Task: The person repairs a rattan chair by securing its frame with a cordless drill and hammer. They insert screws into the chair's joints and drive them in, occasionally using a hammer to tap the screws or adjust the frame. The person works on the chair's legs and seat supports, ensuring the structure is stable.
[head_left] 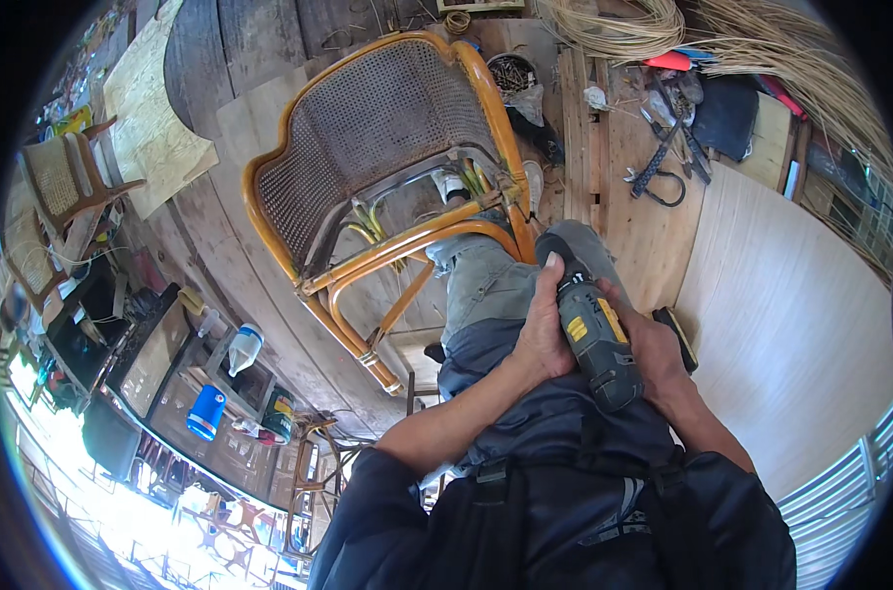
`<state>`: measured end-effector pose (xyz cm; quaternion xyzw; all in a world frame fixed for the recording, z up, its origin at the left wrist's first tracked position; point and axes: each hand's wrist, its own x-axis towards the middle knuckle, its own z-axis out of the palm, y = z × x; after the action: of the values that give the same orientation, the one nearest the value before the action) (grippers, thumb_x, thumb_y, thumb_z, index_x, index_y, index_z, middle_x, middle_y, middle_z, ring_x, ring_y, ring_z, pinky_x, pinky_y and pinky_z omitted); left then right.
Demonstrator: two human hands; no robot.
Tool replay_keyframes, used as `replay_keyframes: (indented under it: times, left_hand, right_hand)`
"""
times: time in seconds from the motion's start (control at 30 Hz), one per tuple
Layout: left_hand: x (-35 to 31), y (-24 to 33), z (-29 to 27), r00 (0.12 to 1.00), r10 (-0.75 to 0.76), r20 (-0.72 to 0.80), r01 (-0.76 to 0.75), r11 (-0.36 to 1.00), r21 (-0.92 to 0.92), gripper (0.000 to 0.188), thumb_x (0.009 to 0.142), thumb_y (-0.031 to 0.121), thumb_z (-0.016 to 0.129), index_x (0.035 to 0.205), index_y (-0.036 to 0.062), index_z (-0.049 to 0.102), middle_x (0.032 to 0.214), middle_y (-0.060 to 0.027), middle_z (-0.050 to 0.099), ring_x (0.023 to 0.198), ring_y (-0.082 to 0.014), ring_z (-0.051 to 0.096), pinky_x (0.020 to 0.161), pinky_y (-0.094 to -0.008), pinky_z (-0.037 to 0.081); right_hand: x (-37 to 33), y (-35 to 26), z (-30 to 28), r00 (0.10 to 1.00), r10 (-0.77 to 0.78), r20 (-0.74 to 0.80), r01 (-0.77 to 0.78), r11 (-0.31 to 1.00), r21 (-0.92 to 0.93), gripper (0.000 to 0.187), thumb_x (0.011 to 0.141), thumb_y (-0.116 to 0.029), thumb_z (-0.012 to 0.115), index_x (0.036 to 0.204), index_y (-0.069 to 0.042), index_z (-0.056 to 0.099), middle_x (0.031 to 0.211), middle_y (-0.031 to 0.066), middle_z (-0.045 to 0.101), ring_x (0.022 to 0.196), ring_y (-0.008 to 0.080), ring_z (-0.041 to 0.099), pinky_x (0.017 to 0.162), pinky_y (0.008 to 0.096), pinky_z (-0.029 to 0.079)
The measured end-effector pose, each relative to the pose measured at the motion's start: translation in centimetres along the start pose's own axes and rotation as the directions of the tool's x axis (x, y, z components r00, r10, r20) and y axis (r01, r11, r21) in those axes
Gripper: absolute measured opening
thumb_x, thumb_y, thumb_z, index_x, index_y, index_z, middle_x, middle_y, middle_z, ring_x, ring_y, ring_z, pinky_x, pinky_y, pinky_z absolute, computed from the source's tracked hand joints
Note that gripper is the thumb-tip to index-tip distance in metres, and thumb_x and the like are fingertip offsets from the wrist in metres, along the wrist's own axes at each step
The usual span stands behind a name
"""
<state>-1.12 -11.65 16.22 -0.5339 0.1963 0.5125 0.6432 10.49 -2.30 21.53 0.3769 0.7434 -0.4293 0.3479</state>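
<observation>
A dark grey and yellow cordless drill [602, 344] is between my two hands, above my lap. My left hand [545, 329] is closed along its left side, with the thumb up by the chuck end. On its other side, my right hand [655, 349] wraps round the handle, and the fingers are partly hidden behind the tool. A block that looks like the battery [676, 339] shows past the right hand. Ahead to the left, a rattan armchair [422, 236] with a woven cane back lies tipped over my leg. Its seat opening is bare, with green-yellow strands [370, 224] tied at the frame.
Pliers and cutters [662, 157] lie on the boards at right, below coils of cane [613, 29]. A bucket of small pieces [512, 74] stands behind the chair. At left, a blue can [206, 411] and a white bottle [245, 349] are on a bench. A pale panel [790, 315] leans right.
</observation>
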Motion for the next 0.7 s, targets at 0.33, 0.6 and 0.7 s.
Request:
replay_keyframes:
  times: [0.33, 0.6, 0.7]
  left_hand:
    - [1.3, 1.0, -1.9, 0.994, -0.088, 0.067, 0.088, 0.996, 0.006, 0.07, 0.072, 0.068, 0.06, 0.095, 0.0014, 0.055, 0.093, -0.0124, 0.06, 0.079, -0.0243, 0.061, 0.075, -0.0438, 0.053]
    - [1.2, 1.0, -1.3, 0.999, -0.044, 0.008, 0.044, 0.998, 0.043, 0.072, 0.071, 0.069, 0.059, 0.093, 0.001, 0.056, 0.094, -0.0146, 0.059, 0.083, -0.0247, 0.061, 0.077, -0.0435, 0.052]
    - [1.8, 1.3, -2.7, 0.987, -0.096, 0.128, 0.092, 0.995, 0.038, 0.063, 0.076, 0.064, 0.057, 0.092, 0.0038, 0.059, 0.095, -0.0116, 0.061, 0.101, -0.0262, 0.057, 0.084, -0.0457, 0.049]
  right_hand:
    - [1.0, -0.4, 0.1, 0.998, 0.027, 0.052, -0.026, 1.0, -0.015, 0.053, 0.083, -0.022, 0.055, 0.132, -0.009, 0.041, 0.085, 0.0237, 0.063, 0.077, 0.0396, 0.062, 0.066, 0.0458, 0.049]
    - [1.2, 0.0, 0.3, 0.997, 0.041, 0.059, -0.038, 0.998, -0.05, 0.047, 0.081, -0.014, 0.055, 0.127, -0.007, 0.045, 0.081, 0.023, 0.063, 0.075, 0.0396, 0.062, 0.065, 0.0467, 0.049]
    - [1.4, 0.2, 0.5, 0.996, 0.053, 0.075, -0.049, 0.998, -0.049, 0.046, 0.081, -0.013, 0.054, 0.126, -0.007, 0.046, 0.081, 0.0232, 0.063, 0.075, 0.0394, 0.062, 0.065, 0.0468, 0.049]
